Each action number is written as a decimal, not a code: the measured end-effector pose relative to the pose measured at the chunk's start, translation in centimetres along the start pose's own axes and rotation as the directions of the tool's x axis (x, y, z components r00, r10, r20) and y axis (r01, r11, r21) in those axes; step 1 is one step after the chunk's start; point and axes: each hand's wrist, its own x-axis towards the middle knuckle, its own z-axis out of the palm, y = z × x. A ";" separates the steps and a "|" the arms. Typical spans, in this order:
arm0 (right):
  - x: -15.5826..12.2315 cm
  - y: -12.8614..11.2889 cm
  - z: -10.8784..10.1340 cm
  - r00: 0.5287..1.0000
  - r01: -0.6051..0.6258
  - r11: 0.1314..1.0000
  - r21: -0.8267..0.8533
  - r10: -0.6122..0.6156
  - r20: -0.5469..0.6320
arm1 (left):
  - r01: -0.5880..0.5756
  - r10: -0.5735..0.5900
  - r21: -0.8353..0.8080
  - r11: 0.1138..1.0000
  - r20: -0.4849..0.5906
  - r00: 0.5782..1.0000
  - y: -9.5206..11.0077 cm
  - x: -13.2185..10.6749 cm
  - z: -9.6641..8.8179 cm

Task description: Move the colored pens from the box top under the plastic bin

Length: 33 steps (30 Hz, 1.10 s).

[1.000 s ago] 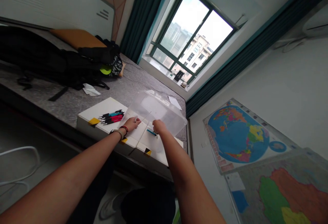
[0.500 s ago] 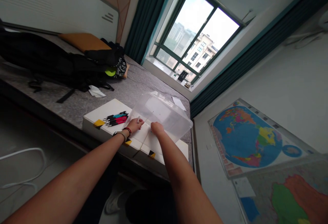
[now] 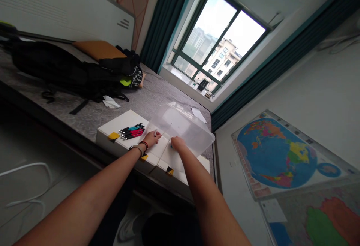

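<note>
Far left on the white box (image 3: 118, 125), which sits on the bed (image 3: 84, 113), a bundle of pens (image 3: 132, 131) lies loose, long axes side by side, running left to right and rising slightly toward the clear plastic container (image 3: 184, 128). None of that bundle is in hand, so by my reading most of the work is ahead. The left hand (image 3: 152, 138) is closed around a white pen (image 3: 155, 132), whose free end points up and right at the container's near wall. The right hand (image 3: 177, 144) is curled, knuckles up, pressed at the container's tipped-up edge; there's a fleck of blue under its fingers, and I cannot tell whether it grips anything
</note>
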 end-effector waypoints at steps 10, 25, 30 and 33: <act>0.5 -0.3 0.7 0.988 -0.075 0.896 0.438 0.127 -0.091 | -0.060 0.060 0.092 0.994 0.001 0.998 -1.6 1.0 0.7; 1.1 -3.2 0.6 0.857 0.393 -0.601 0.696 0.514 -0.041 | -0.192 0.187 0.288 0.938 0.044 0.981 -1.2 0.6 0.9; 0.8 -2.7 -0.2 0.886 0.356 -0.610 0.708 0.462 -0.047 | -0.198 0.191 0.306 0.931 0.051 0.980 -1.2 0.7 0.9; 0.7 -2.6 -0.4 0.889 0.342 -0.623 0.704 0.457 -0.027 | -0.193 0.184 0.299 0.935 0.059 0.981 -1.1 0.6 0.9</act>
